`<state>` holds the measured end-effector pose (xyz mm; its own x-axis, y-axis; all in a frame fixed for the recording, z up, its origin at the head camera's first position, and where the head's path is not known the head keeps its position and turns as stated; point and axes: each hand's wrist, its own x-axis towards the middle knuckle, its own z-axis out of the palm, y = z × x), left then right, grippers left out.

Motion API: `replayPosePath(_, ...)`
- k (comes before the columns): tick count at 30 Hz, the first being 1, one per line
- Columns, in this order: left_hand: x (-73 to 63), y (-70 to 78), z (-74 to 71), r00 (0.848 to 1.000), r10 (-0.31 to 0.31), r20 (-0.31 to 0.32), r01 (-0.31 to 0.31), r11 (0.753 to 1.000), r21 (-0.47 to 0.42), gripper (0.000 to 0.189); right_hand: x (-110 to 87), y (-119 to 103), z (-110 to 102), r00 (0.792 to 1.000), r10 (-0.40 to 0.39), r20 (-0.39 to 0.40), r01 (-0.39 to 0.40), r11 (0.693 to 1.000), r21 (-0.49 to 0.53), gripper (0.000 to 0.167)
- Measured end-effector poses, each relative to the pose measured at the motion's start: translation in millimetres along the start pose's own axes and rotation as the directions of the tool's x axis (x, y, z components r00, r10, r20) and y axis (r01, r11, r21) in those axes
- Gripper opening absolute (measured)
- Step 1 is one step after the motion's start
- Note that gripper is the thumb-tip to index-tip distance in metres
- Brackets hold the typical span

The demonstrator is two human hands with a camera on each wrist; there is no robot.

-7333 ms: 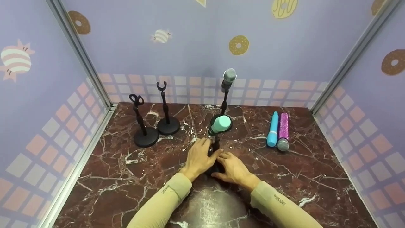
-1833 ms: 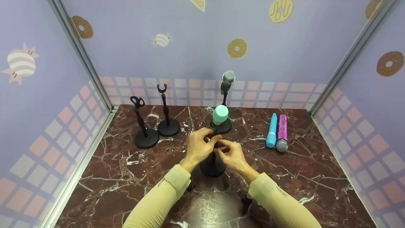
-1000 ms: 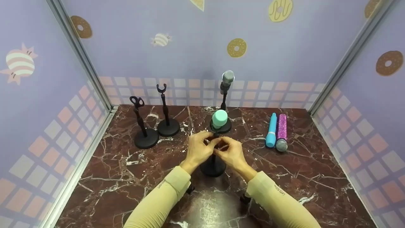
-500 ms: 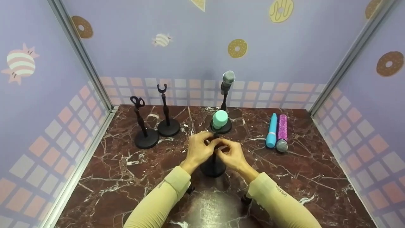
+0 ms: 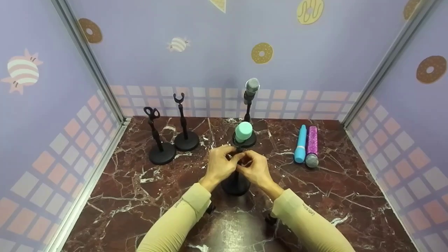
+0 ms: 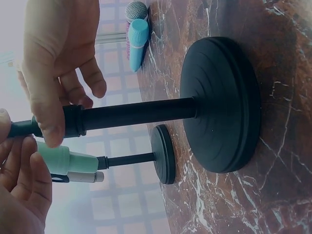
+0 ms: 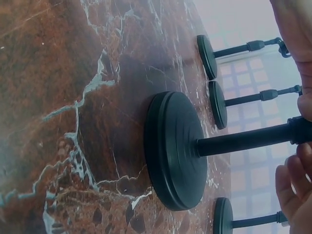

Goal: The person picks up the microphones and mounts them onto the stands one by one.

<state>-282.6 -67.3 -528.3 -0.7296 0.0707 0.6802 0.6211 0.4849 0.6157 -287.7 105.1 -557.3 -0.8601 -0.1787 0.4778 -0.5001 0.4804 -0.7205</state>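
Pinching the black round-based microphone stand [image 6: 136, 114] with left grip [image 5: 220, 165] above and right grip [image 5: 257, 169] at the collar [image 6: 74, 121], likely for steadiness; planted upright on brown marbled tabletop [image 5: 119, 218], bearing a mint-green rounded-head microphone [image 5: 244, 131] on top.

Your sleeved left forearm [image 5: 175, 218] and right forearm [image 5: 309, 218] stretch forward, slanting inward. Your left hand [image 5: 220, 163] and right hand [image 5: 257, 170] sit close together in front of you, fingers [image 6: 41, 178] curled in a grip, the left a little higher than the right.
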Motion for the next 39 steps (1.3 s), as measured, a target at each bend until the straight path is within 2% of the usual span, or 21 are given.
replayPosePath(3, -0.1, -0.5, -0.4, 1.0, 0.008, -0.004, -0.008, 1.0, 0.004, 0.017, 0.6, -0.1, -0.7, 0.999, 0.032, 0.021, -0.032, 0.999, 0.008, 0.026)
replayPosePath(5, -0.5, -0.7, -0.9, 1.0, 0.009, -0.006, -0.009, 1.0, 0.004, 0.017, 0.0, 0.7, -2.2, 0.998, 0.041, 0.056, -0.044, 0.998, 0.047, 0.028)
replayPosePath(11, -0.1, -1.4, -2.2, 0.999, 0.029, -0.015, -0.029, 1.0, 0.01, 0.017, -3.7, 3.7, -5.8, 0.992, 0.018, 0.126, -0.035, 0.991, 0.133, 0.038)
replayPosePath(15, 0.5, -1.2, -2.4, 0.999, 0.039, -0.025, -0.039, 0.999, 0.016, 0.012, -4.6, 5.6, -4.5, 0.993, -0.032, 0.117, 0.014, 0.989, 0.147, 0.04)
replayPosePath(18, 0.6, -0.8, -3.1, 0.999, 0.033, -0.026, -0.033, 0.999, 0.023, 0.012, -4.8, 6.0, -2.8, 0.995, -0.04, 0.088, 0.026, 0.987, 0.16, 0.036)
replayPosePath(24, 0.3, -0.1, -3.1, 0.999, 0.026, -0.02, -0.025, 0.999, 0.026, 0.017, -2.1, 2.6, -0.3, 0.998, 0.02, 0.053, -0.027, 0.991, 0.13, 0.025)
replayPosePath(28, 0.6, -0.4, -1.7, 1.0, 0.02, -0.017, -0.02, 1.0, 0.013, 0.014, 0.0, 1.8, 0.3, 0.997, 0.062, 0.056, -0.067, 0.994, 0.089, 0.025)
replayPosePath(34, 0.1, -1.5, -1.8, 0.999, 0.03, -0.017, -0.029, 0.999, 0.018, 0.017, -2.2, 5.4, -3.6, 0.99, 0.026, 0.138, -0.045, 0.99, 0.133, 0.034)
replayPosePath(39, 0.5, -2.2, -2.7, 0.999, 0.033, -0.022, -0.032, 0.999, 0.035, 0.017, -2.9, 4.6, -8.9, 0.976, -0.004, 0.216, -0.035, 0.984, 0.176, 0.044)
